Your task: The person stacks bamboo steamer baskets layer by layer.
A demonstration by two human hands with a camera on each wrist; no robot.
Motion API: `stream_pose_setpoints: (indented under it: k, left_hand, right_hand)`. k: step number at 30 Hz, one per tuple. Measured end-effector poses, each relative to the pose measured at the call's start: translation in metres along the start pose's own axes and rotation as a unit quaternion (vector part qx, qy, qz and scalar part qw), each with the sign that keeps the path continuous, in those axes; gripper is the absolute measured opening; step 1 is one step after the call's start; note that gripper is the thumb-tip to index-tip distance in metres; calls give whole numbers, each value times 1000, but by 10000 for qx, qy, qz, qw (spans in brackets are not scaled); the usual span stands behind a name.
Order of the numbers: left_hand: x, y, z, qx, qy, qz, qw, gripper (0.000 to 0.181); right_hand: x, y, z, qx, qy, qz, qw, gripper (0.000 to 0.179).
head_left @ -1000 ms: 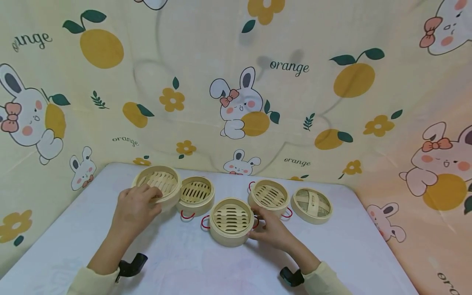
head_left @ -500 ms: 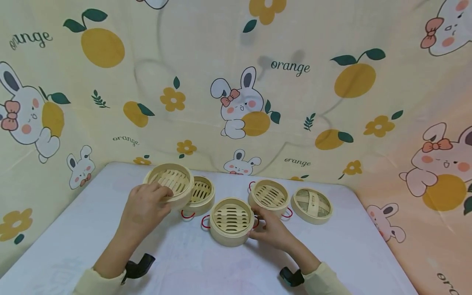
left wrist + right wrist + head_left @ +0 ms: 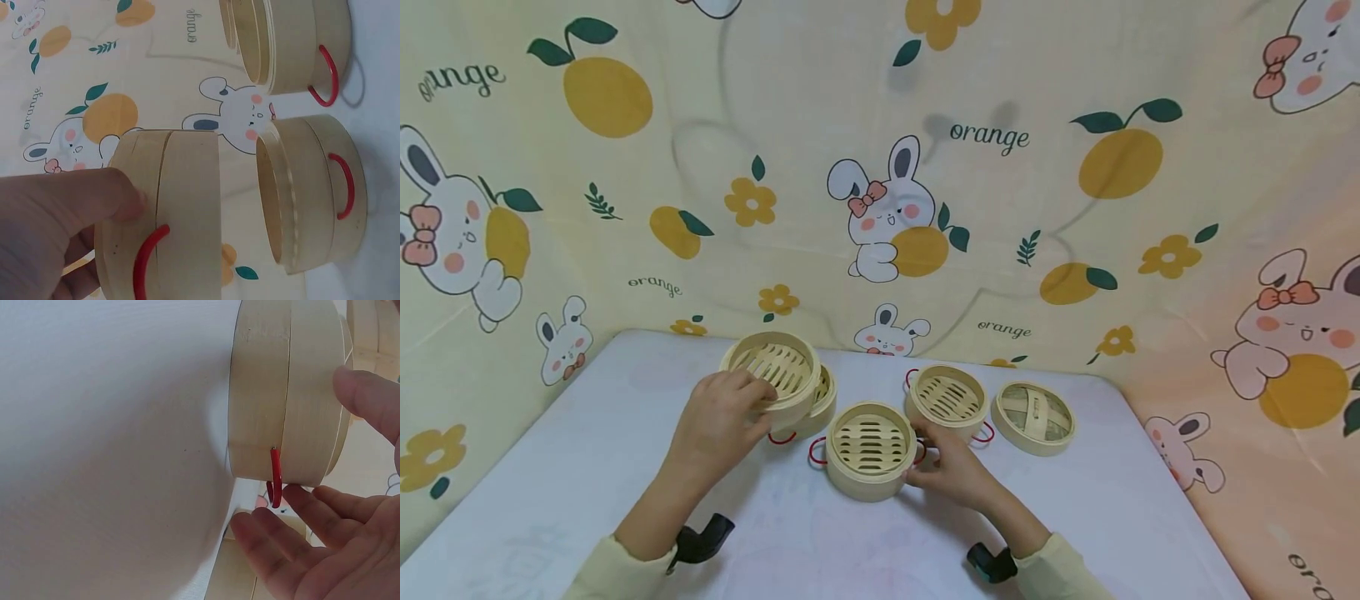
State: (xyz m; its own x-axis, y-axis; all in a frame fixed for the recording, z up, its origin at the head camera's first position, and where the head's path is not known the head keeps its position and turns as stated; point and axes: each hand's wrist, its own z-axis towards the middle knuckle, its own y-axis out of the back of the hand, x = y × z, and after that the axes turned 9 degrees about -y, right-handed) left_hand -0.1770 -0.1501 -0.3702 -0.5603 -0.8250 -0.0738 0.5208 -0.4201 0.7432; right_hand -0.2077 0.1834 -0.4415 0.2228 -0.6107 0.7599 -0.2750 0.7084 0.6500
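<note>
While the left hand (image 3: 718,423) pinched one steamer (image 3: 784,372) aloft, the spread right hand (image 3: 953,468) touched another (image 3: 871,452); seemingly, this steadied it.

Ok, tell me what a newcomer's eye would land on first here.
Likely the backdrop first, its printed bunnies and oranges filling the view behind the white table. Then the pale steamer basket that the left hand holds up, left of centre, and the round lid rightmost on the table.

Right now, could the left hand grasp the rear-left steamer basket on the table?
Probably not: the left hand grips another steamer basket, which hides part of the rear-left steamer basket in the head view.
</note>
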Motion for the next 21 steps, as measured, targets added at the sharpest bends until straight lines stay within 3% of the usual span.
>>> stream_pose_setpoints:
  k: [21]
  left_hand:
    - [-22,-9,18,-48,-501,-268,9984,24]
  right_hand:
    - [4,0,-1,50,12,43,10000,68]
